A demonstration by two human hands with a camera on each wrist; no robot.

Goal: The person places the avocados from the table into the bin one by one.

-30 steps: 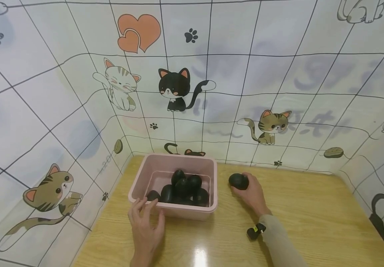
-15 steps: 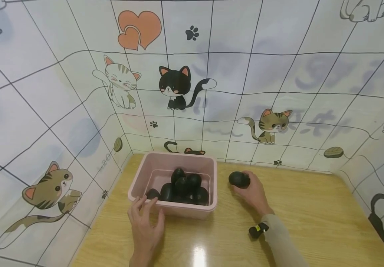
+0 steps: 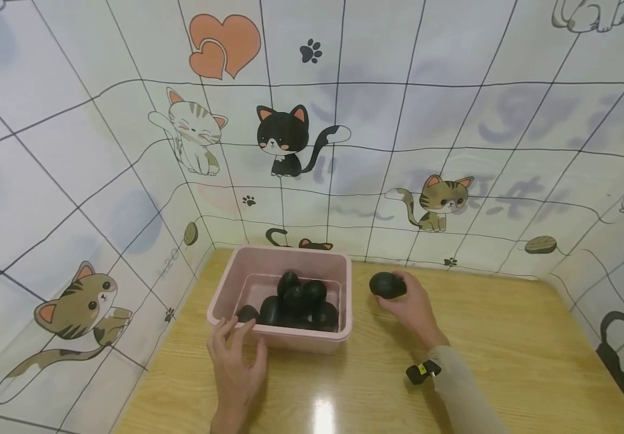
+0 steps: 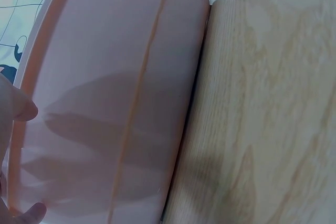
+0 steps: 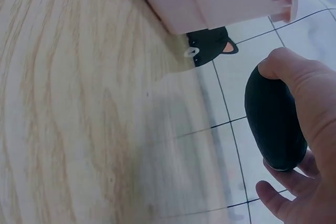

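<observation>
In the head view a pink plastic bin [image 3: 347, 295] stands on the table, with several dark green avocados [image 3: 271, 310] heaped in it. My left hand [image 3: 236, 361] rests its fingertips on the bin's near rim at the left corner. Its thumb sits beside the outer wall, which fills much of the left wrist view. To the right of the bin, my right hand [image 3: 412, 307] grips one dark avocado [image 3: 384, 286] above the table. The right wrist view shows the thumb over one end of this avocado [image 5: 273, 119] and fingers under the other.
The wooden table [image 3: 485, 337] extends right of the bin and in front of it. Behind and at both sides rises a white covering [image 3: 371, 120] with grid lines and printed cats. A small black device [image 3: 422, 372] is on my right wrist.
My right hand has moved slightly up and away with the avocado in its grip. My left hand has stayed on the bin's rim. The head view has shifted a little.
</observation>
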